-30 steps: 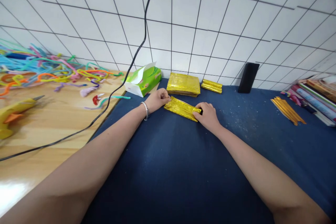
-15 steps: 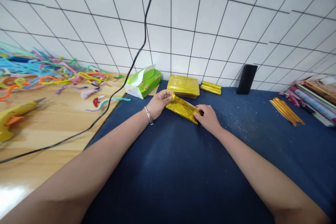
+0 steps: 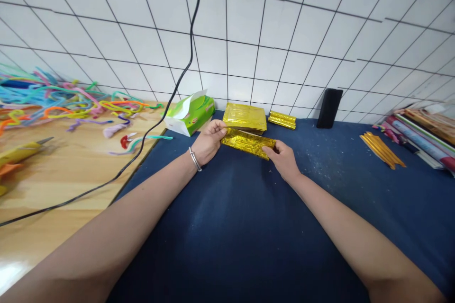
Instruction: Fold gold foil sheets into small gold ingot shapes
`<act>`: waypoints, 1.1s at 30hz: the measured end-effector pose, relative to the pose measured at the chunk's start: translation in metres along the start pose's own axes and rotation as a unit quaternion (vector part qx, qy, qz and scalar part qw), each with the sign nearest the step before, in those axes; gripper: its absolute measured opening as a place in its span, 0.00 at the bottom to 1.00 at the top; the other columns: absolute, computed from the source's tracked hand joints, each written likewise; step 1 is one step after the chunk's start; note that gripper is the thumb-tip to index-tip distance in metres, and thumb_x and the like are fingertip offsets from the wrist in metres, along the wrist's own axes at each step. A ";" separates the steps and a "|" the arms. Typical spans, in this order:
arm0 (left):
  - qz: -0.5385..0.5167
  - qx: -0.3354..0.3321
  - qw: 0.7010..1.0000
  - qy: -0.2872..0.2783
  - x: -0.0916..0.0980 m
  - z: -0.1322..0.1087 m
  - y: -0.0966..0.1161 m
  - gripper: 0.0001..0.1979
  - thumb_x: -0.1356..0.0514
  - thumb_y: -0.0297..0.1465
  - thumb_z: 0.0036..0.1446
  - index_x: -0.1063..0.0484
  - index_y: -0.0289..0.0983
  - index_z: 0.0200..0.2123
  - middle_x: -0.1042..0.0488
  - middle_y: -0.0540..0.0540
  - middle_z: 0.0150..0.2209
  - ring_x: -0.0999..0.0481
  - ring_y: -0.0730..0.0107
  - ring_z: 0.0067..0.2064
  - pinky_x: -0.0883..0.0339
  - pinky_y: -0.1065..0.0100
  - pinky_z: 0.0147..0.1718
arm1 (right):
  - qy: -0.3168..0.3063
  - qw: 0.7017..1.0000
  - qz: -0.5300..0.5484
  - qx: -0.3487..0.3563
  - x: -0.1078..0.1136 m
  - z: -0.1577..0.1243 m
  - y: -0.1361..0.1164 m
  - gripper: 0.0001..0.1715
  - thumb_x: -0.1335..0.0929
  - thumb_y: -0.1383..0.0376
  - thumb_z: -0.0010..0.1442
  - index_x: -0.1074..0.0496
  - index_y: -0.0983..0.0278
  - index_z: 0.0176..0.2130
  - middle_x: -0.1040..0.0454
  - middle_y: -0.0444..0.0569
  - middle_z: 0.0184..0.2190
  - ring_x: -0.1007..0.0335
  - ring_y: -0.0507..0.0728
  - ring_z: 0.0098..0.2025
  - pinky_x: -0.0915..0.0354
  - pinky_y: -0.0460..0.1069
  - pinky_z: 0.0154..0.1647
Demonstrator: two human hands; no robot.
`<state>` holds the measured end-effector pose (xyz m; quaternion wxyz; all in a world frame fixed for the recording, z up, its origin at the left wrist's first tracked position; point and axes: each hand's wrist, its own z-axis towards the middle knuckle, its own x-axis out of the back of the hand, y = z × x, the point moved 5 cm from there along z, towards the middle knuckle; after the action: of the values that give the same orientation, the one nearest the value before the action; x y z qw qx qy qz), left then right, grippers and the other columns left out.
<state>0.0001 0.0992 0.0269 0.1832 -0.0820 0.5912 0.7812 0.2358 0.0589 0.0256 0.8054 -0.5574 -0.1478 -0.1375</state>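
Between my two hands is a strip of shiny gold foil paper (image 3: 247,143), creased along its surface and tilted slightly down to the right. My left hand (image 3: 208,142) pinches its left end between thumb and fingers. The right end is gripped by my right hand (image 3: 283,158), thumb in front and fingers behind. Just behind the strip lies a stack of gold foil paper (image 3: 244,114), its front edge partly covered by the strip. Beside that stack sits a small folded gold piece (image 3: 282,120).
A green tissue box (image 3: 192,113) stands left of the stack. A black phone (image 3: 329,108) leans on the tiled wall. Folded gold strips (image 3: 382,150) and books (image 3: 423,137) lie right. Left are pipe cleaners (image 3: 78,99), a yellow glue gun (image 3: 21,154) and a black cable (image 3: 142,144).
The right end of the gold foil paper has risen with my right hand, so the strip lies more level. The whole view has shifted slightly.
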 end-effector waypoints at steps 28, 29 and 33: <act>-0.023 0.096 0.992 -0.077 -0.007 -0.005 -0.015 0.11 0.34 0.27 0.46 0.33 0.37 0.33 0.28 0.51 0.32 0.29 0.77 0.32 0.36 0.72 0.35 | -0.005 1.000 0.004 0.025 0.003 -0.004 -0.009 0.16 0.38 0.56 0.59 0.29 0.62 0.42 0.28 0.45 0.34 0.33 0.54 0.37 0.37 0.48 0.39; -0.023 0.090 0.992 -0.080 -0.009 -0.006 -0.014 0.11 0.34 0.26 0.46 0.34 0.36 0.32 0.28 0.51 0.33 0.29 0.76 0.33 0.37 0.72 0.35 | -0.005 1.000 0.000 0.029 0.003 -0.004 -0.011 0.16 0.38 0.57 0.58 0.29 0.62 0.42 0.28 0.46 0.35 0.33 0.55 0.37 0.37 0.49 0.40; -0.018 0.075 0.993 -0.094 -0.015 -0.007 -0.012 0.12 0.35 0.24 0.45 0.37 0.36 0.30 0.27 0.49 0.36 0.28 0.75 0.36 0.38 0.72 0.36 | 0.005 0.999 -0.013 0.044 0.004 -0.005 -0.019 0.14 0.36 0.58 0.56 0.30 0.62 0.40 0.29 0.45 0.34 0.34 0.54 0.37 0.38 0.48 0.40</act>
<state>0.0176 0.0926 0.0194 0.2579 -0.0051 0.6264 0.7356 0.2327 0.0472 0.0414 0.8279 -0.5187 -0.1573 -0.1441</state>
